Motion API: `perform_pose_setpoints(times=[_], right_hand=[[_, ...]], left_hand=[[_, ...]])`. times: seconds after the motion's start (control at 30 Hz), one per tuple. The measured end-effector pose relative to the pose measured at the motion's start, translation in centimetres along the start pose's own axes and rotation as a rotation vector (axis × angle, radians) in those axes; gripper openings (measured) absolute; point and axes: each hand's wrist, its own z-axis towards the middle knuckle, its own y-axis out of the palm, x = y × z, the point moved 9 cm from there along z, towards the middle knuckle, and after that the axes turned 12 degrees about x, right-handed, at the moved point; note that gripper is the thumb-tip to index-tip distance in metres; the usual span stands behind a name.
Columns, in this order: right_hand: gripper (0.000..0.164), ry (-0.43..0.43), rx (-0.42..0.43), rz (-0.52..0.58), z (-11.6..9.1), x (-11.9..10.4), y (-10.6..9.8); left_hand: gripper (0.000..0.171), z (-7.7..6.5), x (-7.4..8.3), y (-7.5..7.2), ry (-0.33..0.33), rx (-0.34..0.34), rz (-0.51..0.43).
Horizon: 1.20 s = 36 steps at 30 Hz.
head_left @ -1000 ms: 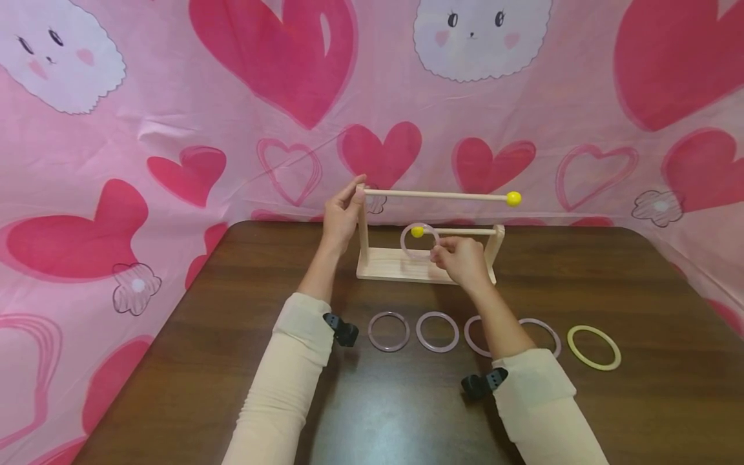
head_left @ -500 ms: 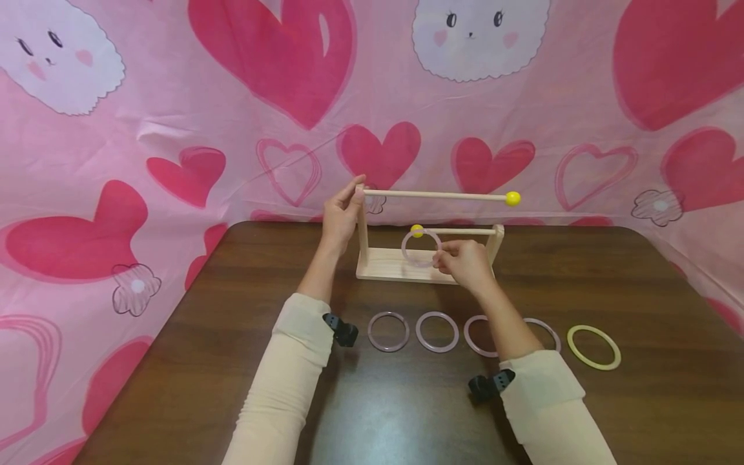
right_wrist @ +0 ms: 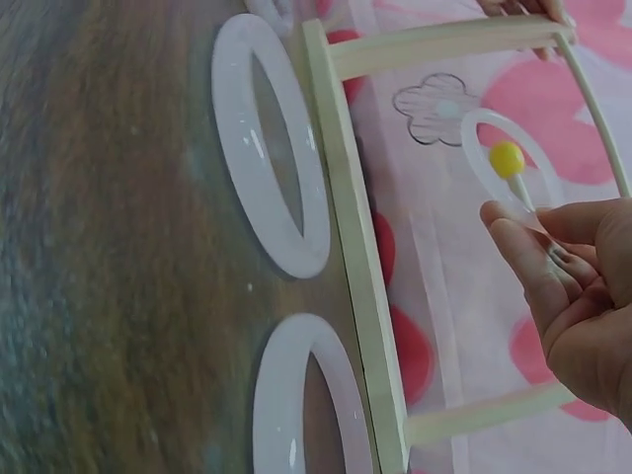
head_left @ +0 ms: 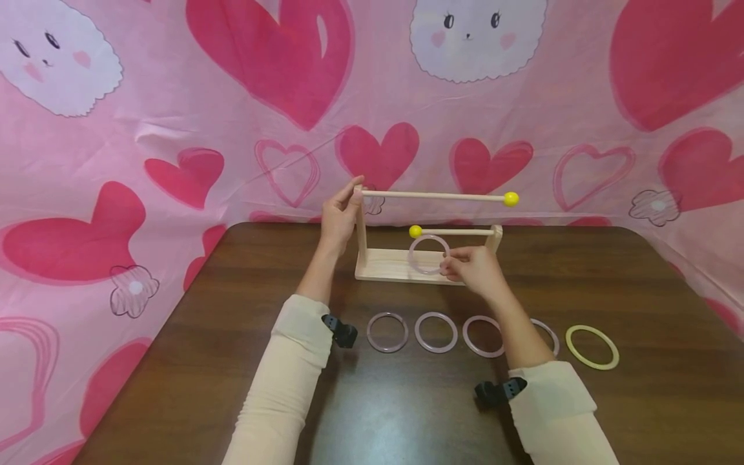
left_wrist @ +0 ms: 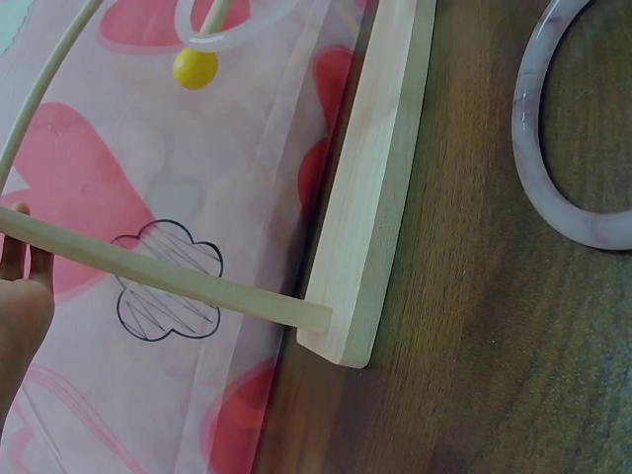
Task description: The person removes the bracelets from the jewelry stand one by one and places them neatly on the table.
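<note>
With its thumb and fingers, my left hand [head_left: 339, 223] grips the top of the left post of a wooden stand [head_left: 383, 263]. My right hand [head_left: 479, 268] pinches a translucent pale purple ring [head_left: 410, 255] by its right side. The ring stands upright in front of the stand's lower rod [head_left: 459, 232], close to the yellow ball [head_left: 415, 231] on that rod's tip. In the right wrist view, the yellow ball [right_wrist: 506, 159] appears inside the ring's outline; whether the rod passes through the ring I cannot tell. An upper rod [head_left: 433, 195] carries another yellow ball [head_left: 511, 199].
Several rings lie in a row on the brown table [head_left: 372, 413]: pale purple ones, such as this left ring [head_left: 370, 339], and a yellow ring [head_left: 609, 363] at the far right. My right forearm partly covers one. A pink heart-patterned cloth [head_left: 232, 116] hangs behind the table.
My right hand and the ring have moved right and slightly down, so the ring now sits below the lower rod's ball in the head view. My left hand keeps its grip on the post.
</note>
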Motion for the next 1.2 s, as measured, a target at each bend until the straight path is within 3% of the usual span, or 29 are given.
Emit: perform_pose_setpoints(times=[0.3,0.83,0.9,1.13,1.2], right_hand=[[0.030,0.027,-0.009,0.039,-0.5,0.7,-1.6],[0.035,0.022,-0.025,0.138,-1.3,1.1,-6.1],[0.038,0.013,-0.028,0.157,-1.0,2.0,-6.3],[0.036,0.022,0.012,0.263,2.3,9.9,-7.9],[0.035,0.021,0.014,0.257,2.5,10.5,-8.3]], left_hand=[[0.034,0.0,0.0,-0.1,0.024,0.012,0.002],[0.036,0.1,-0.1,0.0,-0.009,-0.012,0.003],[0.036,0.2,-0.1,0.1,-0.010,-0.019,0.005],[0.037,0.1,-0.1,0.0,-0.019,-0.010,0.009],[0.037,0.0,-0.1,0.0,-0.010,-0.005,0.011]])
